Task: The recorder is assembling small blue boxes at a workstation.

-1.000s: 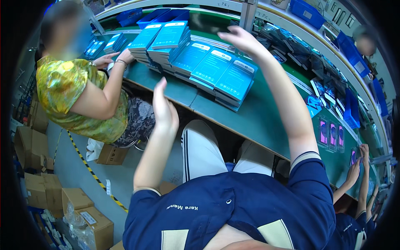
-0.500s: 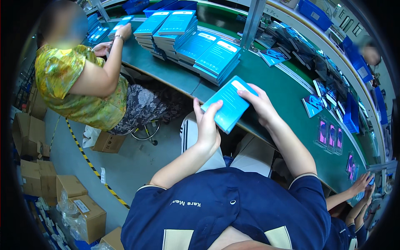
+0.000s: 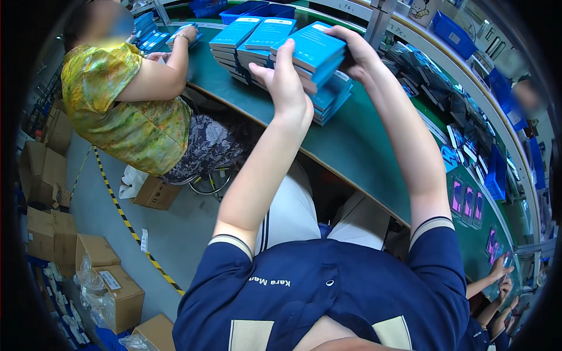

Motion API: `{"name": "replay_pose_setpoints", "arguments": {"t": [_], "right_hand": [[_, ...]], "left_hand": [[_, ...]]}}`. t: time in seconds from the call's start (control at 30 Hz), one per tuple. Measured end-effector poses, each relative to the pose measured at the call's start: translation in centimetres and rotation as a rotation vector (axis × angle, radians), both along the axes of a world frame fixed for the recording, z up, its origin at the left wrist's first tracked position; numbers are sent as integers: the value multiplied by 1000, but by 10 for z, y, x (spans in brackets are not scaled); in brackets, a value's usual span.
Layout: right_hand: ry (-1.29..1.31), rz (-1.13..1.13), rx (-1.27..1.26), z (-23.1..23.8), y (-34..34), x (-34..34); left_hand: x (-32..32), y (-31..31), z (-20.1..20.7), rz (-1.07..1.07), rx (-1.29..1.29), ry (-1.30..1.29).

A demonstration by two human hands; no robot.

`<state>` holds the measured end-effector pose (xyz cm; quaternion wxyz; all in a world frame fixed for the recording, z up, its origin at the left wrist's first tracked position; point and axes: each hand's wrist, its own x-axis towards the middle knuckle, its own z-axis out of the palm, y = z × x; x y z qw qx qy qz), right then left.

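Between my two hands is a small stack of flat blue boxes (image 3: 313, 50) with white print, slightly blurred and tilted, over the near end of the stacked boxes on the table. My left hand (image 3: 287, 85) presses its left side, thumb up along the edge. My right hand (image 3: 356, 52) grips the right side, its fingers partly hidden behind the boxes. Just below and behind are more blue boxes (image 3: 332, 96). To the left stand tall stacks of the same blue boxes (image 3: 234, 34). Where the held boxes touch those beneath, I cannot tell.
A co-worker in a yellow patterned top (image 3: 111, 111) handles blue boxes at the far left of the green table (image 3: 363, 158). Dark packages (image 3: 430, 76) and blue bins (image 3: 496, 172) line the right side, with pink-and-black packs (image 3: 468, 202) nearer. Cardboard boxes (image 3: 120, 298) stand on the floor.
Both my hands have moved away from me, from the table's near edge to the stacks, carrying the blue boxes. The co-worker's arm has shifted slightly. The whole view has turned a little.
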<state>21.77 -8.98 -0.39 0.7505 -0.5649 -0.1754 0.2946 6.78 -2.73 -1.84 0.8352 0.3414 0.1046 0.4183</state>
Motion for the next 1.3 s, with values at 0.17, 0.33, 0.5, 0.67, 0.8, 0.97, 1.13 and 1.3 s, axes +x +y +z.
{"name": "replay_pose_setpoints", "arguments": {"t": [0.17,0.33,0.5,0.67,0.8,0.97,1.13,1.3], "right_hand": [[-100,-35,-116,-30,52,46],[-87,-83,-59,-44,75,58],[-184,-595,157,-59,85,46],[-7,-597,327,-41,76,-74],[-56,-748,42,-49,109,-98],[-65,-721,-3,-31,98,-93],[-431,-450,-20,-48,-3,-90],[-1174,-812,-1521,-99,-232,-62]], "left_hand": [[40,4,-31,268,130,269],[40,21,-53,264,274,260],[36,90,-54,565,318,266],[20,229,-36,540,325,145],[27,260,-39,213,293,359],[53,284,-43,49,346,437],[30,303,-35,256,428,486],[1,130,-27,995,1139,119]]}}
